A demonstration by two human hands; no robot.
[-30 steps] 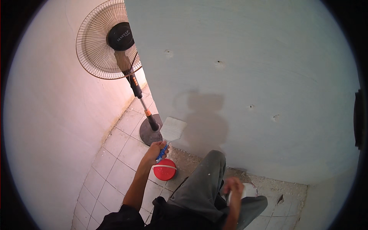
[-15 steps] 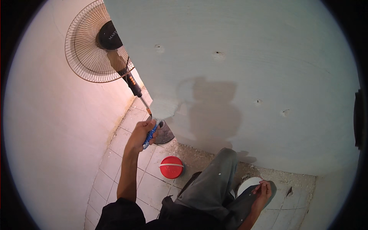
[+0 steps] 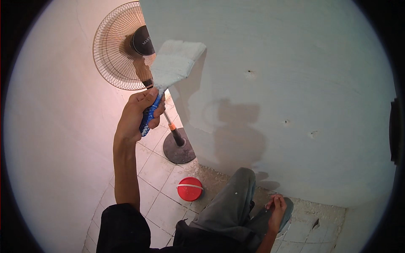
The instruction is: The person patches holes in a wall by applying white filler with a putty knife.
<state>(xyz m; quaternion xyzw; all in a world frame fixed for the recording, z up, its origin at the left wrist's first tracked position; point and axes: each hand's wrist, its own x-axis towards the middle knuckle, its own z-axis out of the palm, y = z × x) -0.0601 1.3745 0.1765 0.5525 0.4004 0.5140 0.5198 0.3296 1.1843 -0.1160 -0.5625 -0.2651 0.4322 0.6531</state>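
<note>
My left hand (image 3: 144, 109) is raised and closed around the blue handle of a wide paintbrush (image 3: 179, 63). The brush's bristles and neck are coated in white. They point up and to the right, in front of the pale green wall panel (image 3: 270, 38), and a shadow falls beside them. Lower down on the right, my right hand (image 3: 276, 208) lies by my right knee, fingers loosely curled together. Nothing shows in them.
A standing fan (image 3: 122, 50) is partly cut off by the panel's edge; its round dark base (image 3: 179, 154) stands on the tiled floor. A red bucket (image 3: 190, 192) with a pale handle sits nearer to me. Debris lines the panel's foot. Several small holes dot the panel.
My left hand has risen with the paintbrush, and the bristles have swung up into clear sight. My right hand has shifted slightly left. The view has moved a little.
</note>
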